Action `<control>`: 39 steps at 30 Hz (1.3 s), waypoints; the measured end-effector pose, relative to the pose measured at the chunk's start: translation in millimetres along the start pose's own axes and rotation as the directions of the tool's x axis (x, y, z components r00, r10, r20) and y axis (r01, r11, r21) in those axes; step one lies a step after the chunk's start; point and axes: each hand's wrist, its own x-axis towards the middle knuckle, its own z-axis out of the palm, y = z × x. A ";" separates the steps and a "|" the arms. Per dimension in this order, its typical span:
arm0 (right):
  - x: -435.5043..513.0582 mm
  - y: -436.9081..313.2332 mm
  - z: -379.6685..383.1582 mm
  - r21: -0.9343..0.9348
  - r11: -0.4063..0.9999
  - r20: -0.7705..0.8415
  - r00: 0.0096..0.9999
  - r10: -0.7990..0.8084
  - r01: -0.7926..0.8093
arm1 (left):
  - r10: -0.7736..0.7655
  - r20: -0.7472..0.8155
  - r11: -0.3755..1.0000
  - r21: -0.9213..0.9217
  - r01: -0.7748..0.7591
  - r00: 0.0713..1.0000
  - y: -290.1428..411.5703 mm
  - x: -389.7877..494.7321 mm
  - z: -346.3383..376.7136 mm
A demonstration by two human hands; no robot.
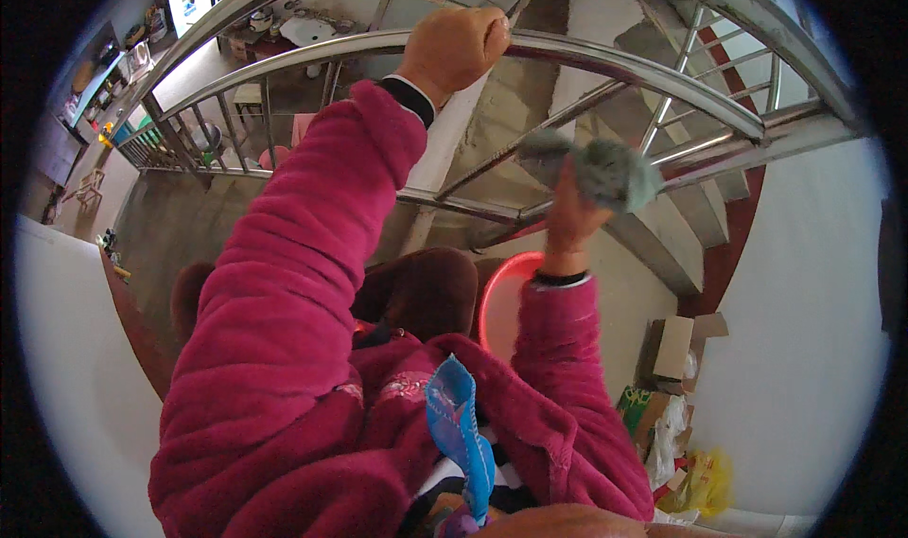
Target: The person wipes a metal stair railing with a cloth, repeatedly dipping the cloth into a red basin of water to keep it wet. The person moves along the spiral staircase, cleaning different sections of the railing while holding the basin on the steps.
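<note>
My left hand [454, 47] grips the upper metal rail of a stair railing [603, 52], its fingers wrapped over the tube. A greyish-green cloth [616, 172], blurred, is bunched in my right hand [573, 215]. That hand is beside the railing's slanted metal bars, close to where they meet the lower rail [468, 206]. Whether the cloth touches a bar cannot be made out. Below my right wrist stands a red plastic basin [489, 304], partly covered by my sleeve; what it holds is unclear.
Concrete stairs [656, 243] climb on the right, beyond the railing. Cardboard boxes [672, 346] and a yellow plastic bag [702, 478] lie by the right wall. Past the railing are a white washbasin [308, 33], a stool [248, 98] and a small wooden chair [89, 187].
</note>
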 end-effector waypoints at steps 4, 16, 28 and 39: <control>112.6 -22.3 -25.4 -0.526 0.658 0.216 0.832 -0.510 0.539 | -0.019 0.036 1.000 -0.002 0.019 0.999 -1.7 -0.1 -0.9; 191.8 -60.4 9.2 -0.342 0.676 0.471 0.741 -0.478 0.653 | 0.039 0.029 0.999 0.021 -0.040 0.999 -4.0 -0.2 -3.6; 234.2 -72.4 7.4 -0.497 0.764 0.761 0.629 0.156 0.411 | 0.138 -0.072 0.985 0.117 -0.129 0.988 -9.1 -1.0 0.7; 217.8 -51.4 50.4 -0.399 0.612 0.901 0.416 0.122 0.683 | -0.124 0.120 0.984 -0.115 0.138 0.985 -1.3 3.3 -10.2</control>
